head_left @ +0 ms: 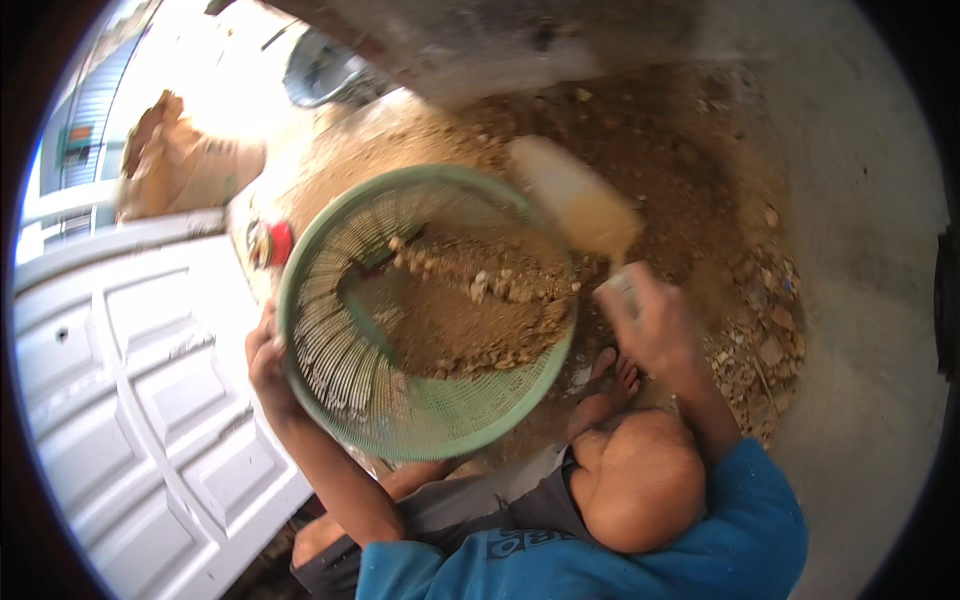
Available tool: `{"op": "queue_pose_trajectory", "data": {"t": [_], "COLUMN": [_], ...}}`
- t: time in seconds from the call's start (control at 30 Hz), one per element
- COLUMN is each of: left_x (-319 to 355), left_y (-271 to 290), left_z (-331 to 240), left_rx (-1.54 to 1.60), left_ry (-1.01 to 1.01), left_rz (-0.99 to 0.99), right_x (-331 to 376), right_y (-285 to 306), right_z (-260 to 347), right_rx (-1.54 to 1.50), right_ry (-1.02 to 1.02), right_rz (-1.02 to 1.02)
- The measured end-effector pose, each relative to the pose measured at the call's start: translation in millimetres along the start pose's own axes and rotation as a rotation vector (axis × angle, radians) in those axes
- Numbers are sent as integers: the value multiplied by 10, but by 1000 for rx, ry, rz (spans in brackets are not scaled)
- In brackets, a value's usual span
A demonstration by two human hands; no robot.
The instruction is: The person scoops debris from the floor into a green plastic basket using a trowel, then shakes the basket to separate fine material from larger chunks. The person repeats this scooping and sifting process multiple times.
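My left hand is closed on the left rim of a round green plastic basket with slatted, mesh-like walls. Brown sand and small stones lie in the basket, heaped toward its right side. In my right hand, just right of the basket, is the handle of a trowel. Its pale blade is smeared by motion, has brown sand on it and points up and left, past the basket's right rim. Loose brown soil lies behind the blade.
A white panelled door lies at the left. Beyond it stand a torn brown paper sack and a red can. A dark bucket is at the far left. Rubble borders a grey wall on the right.
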State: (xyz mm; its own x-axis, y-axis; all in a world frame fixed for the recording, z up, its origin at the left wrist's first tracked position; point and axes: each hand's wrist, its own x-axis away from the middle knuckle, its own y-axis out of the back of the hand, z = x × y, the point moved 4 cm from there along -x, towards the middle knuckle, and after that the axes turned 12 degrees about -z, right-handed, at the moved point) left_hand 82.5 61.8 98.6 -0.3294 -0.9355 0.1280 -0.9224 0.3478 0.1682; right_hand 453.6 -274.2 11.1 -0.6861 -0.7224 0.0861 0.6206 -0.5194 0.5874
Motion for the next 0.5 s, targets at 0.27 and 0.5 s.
{"op": "queue_pose_trajectory", "data": {"t": [0.27,0.5], "left_x": [-221,32], "left_y": [-163,67], "left_z": [-563,-354], "left_rx": [-558,-783], "left_ry": [52,-63], "left_rz": [499,286], "right_x": [-81,342], "right_y": [-492,-1460], "right_z": [-1239,-778], "right_rx": [492,-841], "right_ry": [-192,-589], "right_rz": [-26,-6]}}
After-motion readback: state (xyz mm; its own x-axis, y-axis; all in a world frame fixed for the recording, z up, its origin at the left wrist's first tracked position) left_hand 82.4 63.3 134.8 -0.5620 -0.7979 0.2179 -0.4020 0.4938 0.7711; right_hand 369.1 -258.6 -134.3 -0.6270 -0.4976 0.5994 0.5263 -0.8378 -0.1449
